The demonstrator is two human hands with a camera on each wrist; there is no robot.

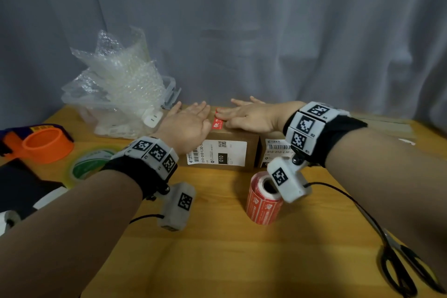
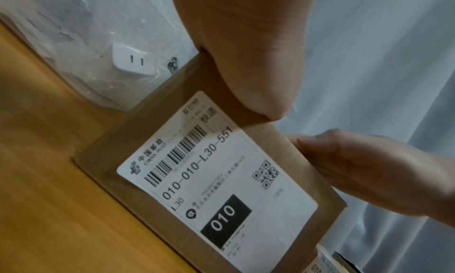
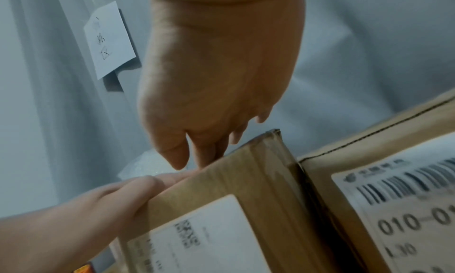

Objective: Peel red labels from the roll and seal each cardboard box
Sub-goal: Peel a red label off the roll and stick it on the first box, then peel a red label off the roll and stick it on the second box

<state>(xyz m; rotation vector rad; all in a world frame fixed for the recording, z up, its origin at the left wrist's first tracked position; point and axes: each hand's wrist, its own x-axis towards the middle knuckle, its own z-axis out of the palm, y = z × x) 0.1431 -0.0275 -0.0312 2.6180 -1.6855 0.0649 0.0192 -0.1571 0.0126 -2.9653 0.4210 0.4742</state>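
A brown cardboard box (image 1: 219, 152) with a white shipping label on its front stands at the middle of the wooden table. A red label (image 1: 217, 124) lies on its top. My left hand (image 1: 191, 120) rests flat on the box top just left of the label, fingers straight. My right hand (image 1: 242, 116) presses flat on the right part of the label. A second box (image 1: 272, 150) stands against the first on the right, partly hidden by my right wrist. The roll of red labels (image 1: 263, 201) stands upright in front of the boxes. The left wrist view shows the box front (image 2: 216, 180) under my palm (image 2: 246, 53).
A clear bin with bubble wrap (image 1: 116, 94) and a white charger (image 1: 152, 117) stands left of the box. An orange tape dispenser (image 1: 43, 145) and a tape roll (image 1: 89, 164) lie at far left. Black scissors (image 1: 401, 271) lie at the front right. A grey curtain hangs behind.
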